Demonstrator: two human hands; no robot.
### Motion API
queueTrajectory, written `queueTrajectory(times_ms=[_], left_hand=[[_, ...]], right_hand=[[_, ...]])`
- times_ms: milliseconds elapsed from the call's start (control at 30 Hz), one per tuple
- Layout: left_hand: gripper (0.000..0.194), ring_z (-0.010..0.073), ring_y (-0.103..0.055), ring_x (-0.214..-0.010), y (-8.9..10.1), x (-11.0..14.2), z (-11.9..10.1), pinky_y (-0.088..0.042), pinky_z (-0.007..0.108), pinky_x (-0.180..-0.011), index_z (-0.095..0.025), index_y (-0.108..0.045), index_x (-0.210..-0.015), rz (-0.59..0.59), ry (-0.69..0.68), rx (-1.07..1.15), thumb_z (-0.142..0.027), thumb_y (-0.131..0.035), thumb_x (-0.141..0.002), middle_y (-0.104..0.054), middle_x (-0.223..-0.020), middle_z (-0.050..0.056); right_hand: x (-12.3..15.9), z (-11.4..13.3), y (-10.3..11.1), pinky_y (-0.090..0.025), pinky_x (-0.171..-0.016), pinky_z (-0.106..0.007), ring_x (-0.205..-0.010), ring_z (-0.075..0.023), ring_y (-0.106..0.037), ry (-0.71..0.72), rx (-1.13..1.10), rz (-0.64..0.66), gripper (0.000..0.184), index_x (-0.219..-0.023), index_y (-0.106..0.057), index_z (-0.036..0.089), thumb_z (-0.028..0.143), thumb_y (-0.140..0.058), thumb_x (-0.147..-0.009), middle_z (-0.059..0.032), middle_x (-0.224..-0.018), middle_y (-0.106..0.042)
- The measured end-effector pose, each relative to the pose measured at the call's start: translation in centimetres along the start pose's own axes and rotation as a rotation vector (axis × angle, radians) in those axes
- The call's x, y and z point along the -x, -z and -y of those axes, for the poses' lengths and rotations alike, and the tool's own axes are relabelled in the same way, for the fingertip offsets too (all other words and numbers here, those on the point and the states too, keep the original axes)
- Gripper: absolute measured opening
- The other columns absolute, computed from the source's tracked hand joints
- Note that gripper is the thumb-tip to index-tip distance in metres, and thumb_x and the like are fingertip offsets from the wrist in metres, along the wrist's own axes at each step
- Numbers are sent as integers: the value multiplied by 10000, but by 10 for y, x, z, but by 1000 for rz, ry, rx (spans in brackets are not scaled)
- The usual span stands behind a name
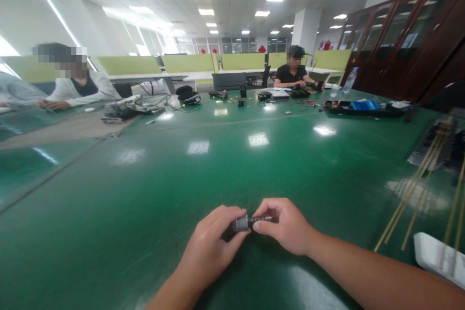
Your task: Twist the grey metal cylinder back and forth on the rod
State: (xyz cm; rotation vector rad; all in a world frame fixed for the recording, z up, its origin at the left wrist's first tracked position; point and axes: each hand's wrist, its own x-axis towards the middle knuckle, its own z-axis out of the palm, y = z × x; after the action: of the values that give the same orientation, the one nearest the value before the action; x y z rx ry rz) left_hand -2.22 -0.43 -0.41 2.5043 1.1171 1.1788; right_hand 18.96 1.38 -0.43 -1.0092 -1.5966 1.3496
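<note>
Between my hands, just above the green table (174,184), is a small grey cylinder (240,224) with a thin dark ridged shaft (258,220) running out of its right end. My left hand (214,237) is closed around the cylinder, thumb below and fingers above. The thumb and fingertips of my right hand (286,227) pinch the shaft close to where it meets the cylinder. A bright metal tip shows beyond that pinch. Its exact kind is too small to make out, and my left fingers hide the cylinder's far end.
Long thin rods (417,193) and a white object (436,254) lie at the right. Across the table are a black tray (366,112), a plastic bottle (350,80), small black boxes (263,96) and wired parts (127,109). Two people sit there, one at left (72,87), one opposite (290,75).
</note>
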Motion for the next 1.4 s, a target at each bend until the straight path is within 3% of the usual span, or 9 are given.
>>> queueTrajectory(times_ms=[1400], left_hand=[[251, 159, -647, -916, 6, -3, -3, -536, 255, -832, -222, -620, -1157, -40, -18, -36, -217, -647, -908, -674, -1013, 38]], right_hand=[[-1, 0, 1, -380, -610, -254, -627, -125, -489, -13, -88, 2, 96, -743, -634, 168, 223, -710, -721, 22, -652, -565]])
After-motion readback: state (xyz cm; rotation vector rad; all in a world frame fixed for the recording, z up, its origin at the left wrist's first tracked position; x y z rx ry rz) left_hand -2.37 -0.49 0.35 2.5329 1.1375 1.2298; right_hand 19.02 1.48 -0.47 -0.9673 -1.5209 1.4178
